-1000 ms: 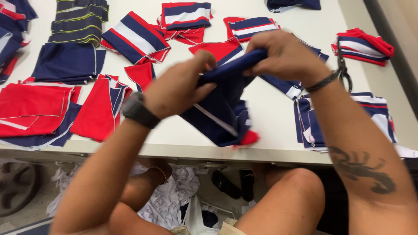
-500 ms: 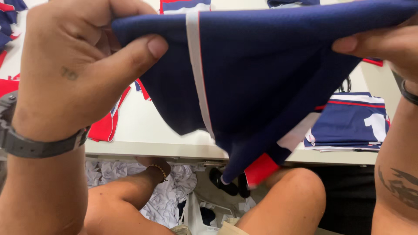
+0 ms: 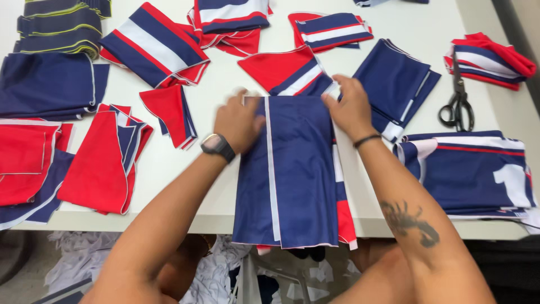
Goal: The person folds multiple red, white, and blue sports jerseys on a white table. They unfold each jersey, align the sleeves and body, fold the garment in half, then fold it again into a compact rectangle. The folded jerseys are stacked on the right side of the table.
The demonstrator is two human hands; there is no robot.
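Note:
A navy fabric panel (image 3: 292, 174) with a white stripe lies flat on the white table (image 3: 185, 169), its lower end hanging over the near edge. My left hand (image 3: 239, 121) presses on its top left corner, a black watch on the wrist. My right hand (image 3: 351, 107) presses on its top right corner, a dark band on the wrist. Both hands hold the panel's top edge down. Under it a red and white piece shows at the lower right.
Black scissors (image 3: 457, 104) lie at the right. Stacks of red, white and navy fabric pieces surround the panel: a navy stack (image 3: 472, 174) at right, red pieces (image 3: 101, 163) at left, more along the far side. Fabric scraps (image 3: 214, 276) lie under the table.
The navy panel was held up close before my face; it now lies flat on the table with both hands pressing its top edge.

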